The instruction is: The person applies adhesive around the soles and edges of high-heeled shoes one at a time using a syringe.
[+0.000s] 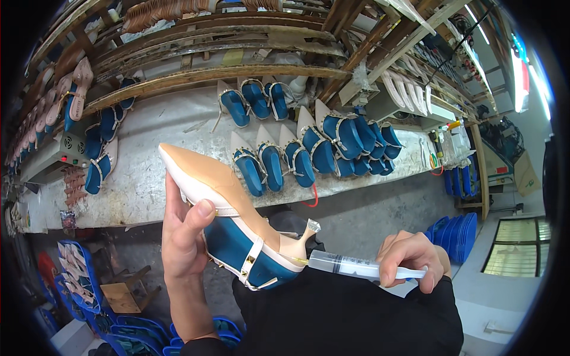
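Observation:
My left hand (187, 237) is closed round the front part of a pointed high-heeled shoe (208, 172), thumb across its side. The shoe is turned sole out, with a tan sole, pale upper, studded strap and a blue last (225, 240) inside. Its short clear-tipped heel points to the right. In my right hand (409, 258) is a clear plastic syringe (341, 264), gripped near its plunger end. The syringe's thin tip meets the shoe's back edge near the base of the heel; whether it touches or sits just off cannot be told.
Several similar shoes on blue lasts (270, 163) stand on the long worktable (160, 184) ahead. Wooden racks (237, 44) run above it, with soles and shoe parts. Blue baskets (136, 332) sit at the lower left, and blue bins (454, 237) stand on the floor at right.

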`<state>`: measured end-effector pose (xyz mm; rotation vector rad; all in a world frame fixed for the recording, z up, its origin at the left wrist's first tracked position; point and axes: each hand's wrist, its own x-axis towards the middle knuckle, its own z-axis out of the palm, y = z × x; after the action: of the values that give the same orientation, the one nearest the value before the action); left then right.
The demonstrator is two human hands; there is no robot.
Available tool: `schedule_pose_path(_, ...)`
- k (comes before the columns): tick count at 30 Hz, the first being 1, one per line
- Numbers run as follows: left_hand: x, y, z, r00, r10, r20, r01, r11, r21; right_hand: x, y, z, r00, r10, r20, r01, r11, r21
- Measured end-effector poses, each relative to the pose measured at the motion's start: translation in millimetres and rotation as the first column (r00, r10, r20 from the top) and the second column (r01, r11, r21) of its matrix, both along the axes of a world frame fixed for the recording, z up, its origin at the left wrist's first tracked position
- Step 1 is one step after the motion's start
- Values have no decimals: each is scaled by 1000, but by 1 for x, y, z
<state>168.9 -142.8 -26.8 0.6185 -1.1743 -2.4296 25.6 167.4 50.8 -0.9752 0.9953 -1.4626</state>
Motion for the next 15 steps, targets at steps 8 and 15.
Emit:
schedule_pose_path(8, -9, -18, -17, 999, -54, 2, 54, 998, -26, -4, -3, -14, 999, 22, 40, -23, 999, 26)
schedule_pose_path(15, -53, -106, -162, 743, -131, 656, 422, 852, -308, -14, 29, -35, 867, -270, 419, 390, 891, -232)
